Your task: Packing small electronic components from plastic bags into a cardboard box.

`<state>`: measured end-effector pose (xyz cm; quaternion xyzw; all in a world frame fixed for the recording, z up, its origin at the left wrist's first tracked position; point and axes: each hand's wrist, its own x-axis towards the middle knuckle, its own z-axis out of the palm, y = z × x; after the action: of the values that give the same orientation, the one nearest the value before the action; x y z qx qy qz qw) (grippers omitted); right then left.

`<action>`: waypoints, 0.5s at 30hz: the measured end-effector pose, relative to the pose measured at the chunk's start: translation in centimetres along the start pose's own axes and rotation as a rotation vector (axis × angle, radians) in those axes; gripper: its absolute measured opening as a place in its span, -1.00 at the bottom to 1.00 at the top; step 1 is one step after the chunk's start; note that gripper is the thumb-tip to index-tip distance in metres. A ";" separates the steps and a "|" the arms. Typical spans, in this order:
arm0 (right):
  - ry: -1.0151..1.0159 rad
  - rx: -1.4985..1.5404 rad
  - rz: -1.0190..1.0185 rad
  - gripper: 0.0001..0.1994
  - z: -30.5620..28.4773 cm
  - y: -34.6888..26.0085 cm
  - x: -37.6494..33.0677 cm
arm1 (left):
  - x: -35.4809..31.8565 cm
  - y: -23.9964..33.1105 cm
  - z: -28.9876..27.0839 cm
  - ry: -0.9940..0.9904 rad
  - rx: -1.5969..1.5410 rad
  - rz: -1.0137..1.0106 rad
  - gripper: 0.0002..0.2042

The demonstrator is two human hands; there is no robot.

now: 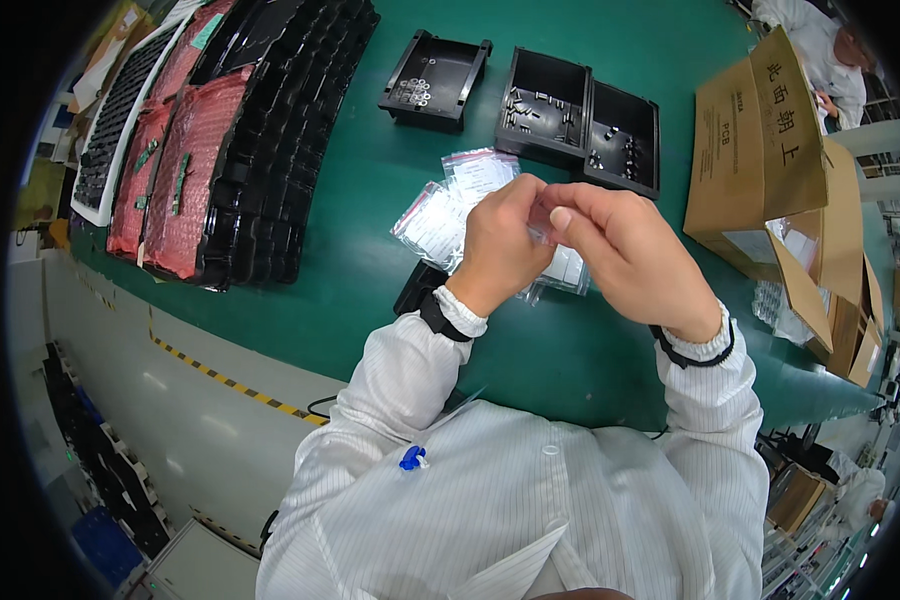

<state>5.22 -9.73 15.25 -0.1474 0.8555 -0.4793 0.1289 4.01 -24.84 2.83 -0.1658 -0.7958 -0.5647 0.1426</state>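
Note:
My left hand [505, 240] and my right hand [635, 255] meet over the table, fingertips pinched together on a small clear plastic bag [542, 218]. Most of that bag is hidden by my fingers. Under and beside my hands lie several clear zip bags [435, 222] with red-edged tops and white labels inside. Part of a black object [418, 290] shows by my left wrist. Beyond my hands, one black bin [435, 85] holds small metal rings. To its right, a second black bin [542, 105] and a third [622, 140] hold screws and other small metal parts.
Stacked black trays [280, 150] stand on the green table's left, topped with red bubble wrap [205, 150] and green circuit boards [180, 185]. At right is an open cardboard box [760, 150], with clear plastic packaging [780, 312] by it. A person in white [810, 45] is behind the box.

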 end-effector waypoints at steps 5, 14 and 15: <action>0.267 -0.309 -0.130 -0.77 -2.9 -0.1 4.8 | 0.8 1.0 -0.2 -0.004 0.010 -0.027 -0.77; -0.235 -0.967 -0.147 -0.41 -0.8 8.7 18.7 | 0.5 -0.8 -0.3 -0.081 0.031 -0.065 -0.75; -0.257 -0.955 -0.158 -0.38 -0.4 8.8 18.6 | 0.4 -0.7 -0.6 -0.080 0.046 -0.081 -0.74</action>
<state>-13.22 -12.06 6.45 -0.3120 0.9429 -0.0204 0.1149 3.39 -25.61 2.61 -0.1524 -0.8196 -0.5447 0.0916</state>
